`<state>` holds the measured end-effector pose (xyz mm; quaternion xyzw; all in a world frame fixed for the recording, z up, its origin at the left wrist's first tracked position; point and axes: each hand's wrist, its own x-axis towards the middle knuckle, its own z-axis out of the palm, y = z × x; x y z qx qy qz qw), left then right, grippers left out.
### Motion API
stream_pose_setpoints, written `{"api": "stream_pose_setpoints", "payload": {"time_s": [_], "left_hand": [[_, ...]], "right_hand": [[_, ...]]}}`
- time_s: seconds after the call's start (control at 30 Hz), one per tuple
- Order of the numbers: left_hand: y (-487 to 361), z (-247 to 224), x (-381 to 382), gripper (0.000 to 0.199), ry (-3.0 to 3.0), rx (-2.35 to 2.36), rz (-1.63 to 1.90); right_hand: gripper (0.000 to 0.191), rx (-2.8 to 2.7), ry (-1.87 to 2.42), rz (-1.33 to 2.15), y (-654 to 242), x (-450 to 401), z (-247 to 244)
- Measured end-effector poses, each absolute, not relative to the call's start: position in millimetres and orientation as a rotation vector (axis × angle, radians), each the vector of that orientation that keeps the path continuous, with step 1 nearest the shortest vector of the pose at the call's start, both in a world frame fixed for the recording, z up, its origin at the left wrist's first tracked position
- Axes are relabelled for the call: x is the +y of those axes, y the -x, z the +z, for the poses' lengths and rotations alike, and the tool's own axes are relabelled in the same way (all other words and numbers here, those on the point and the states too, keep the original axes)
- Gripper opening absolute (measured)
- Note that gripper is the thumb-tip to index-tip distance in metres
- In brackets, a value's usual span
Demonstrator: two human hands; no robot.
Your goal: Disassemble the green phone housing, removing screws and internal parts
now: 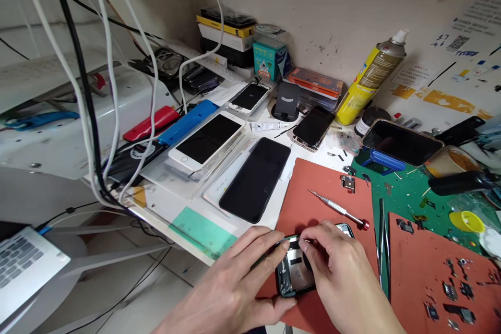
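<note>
An opened phone housing (299,269) lies on the red-brown mat (289,214), its silvery inside facing up. My left hand (235,276) grips its left side, with the thumb at the lower edge and fingertips on the upper edge. My right hand (338,266) bends over the housing's right part. Its thumb and index finger are pinched together at the inside near the top; what they hold, if anything, is too small to make out. Beyond my hands a silver screwdriver (336,207) with a red end lies on the mat. Tweezers (382,245) rest to its right.
A black phone screen (256,177) and a white phone (209,141) lie to the left. Small phone parts (450,289) are scattered on another mat at right. A yellow spray can (370,78) leans against the wall. White cables (111,62) hang at left.
</note>
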<state>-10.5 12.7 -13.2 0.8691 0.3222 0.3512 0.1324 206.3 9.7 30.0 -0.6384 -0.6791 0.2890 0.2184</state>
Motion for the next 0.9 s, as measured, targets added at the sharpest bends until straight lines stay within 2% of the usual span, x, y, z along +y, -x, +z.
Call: {"api": "stream_pose_setpoints", "payload": {"time_s": [0.23, 0.37, 0.47, 0.73, 0.9], "left_hand": [[10.0, -5.1, 15.8, 0.049, -2.593, 0.926, 0.979], [9.3, 1.1, 18.3, 0.049, -2.595, 0.899, 0.973], [8.6, 2.6, 18.7, 0.054, -2.587, 0.889, 0.958], [8.6, 0.4, 18.5, 0.064, -2.56, 0.855, 1.017], [9.9, -6.0, 17.4, 0.062, -2.555, 0.825, 1.066]], "right_hand": [[0.02, -1.837, 1.823, 0.712, -203.4, 7.3, 25.5], [0.014, -1.893, 1.79, 0.549, -204.2, 8.8, 27.8], [0.017, -1.942, 1.683, 0.473, -205.8, 12.5, 28.9], [0.027, -2.002, 1.539, 0.597, -209.2, 23.5, 27.2], [0.027, -1.998, 1.535, 0.612, -209.7, 23.9, 27.9]]}}
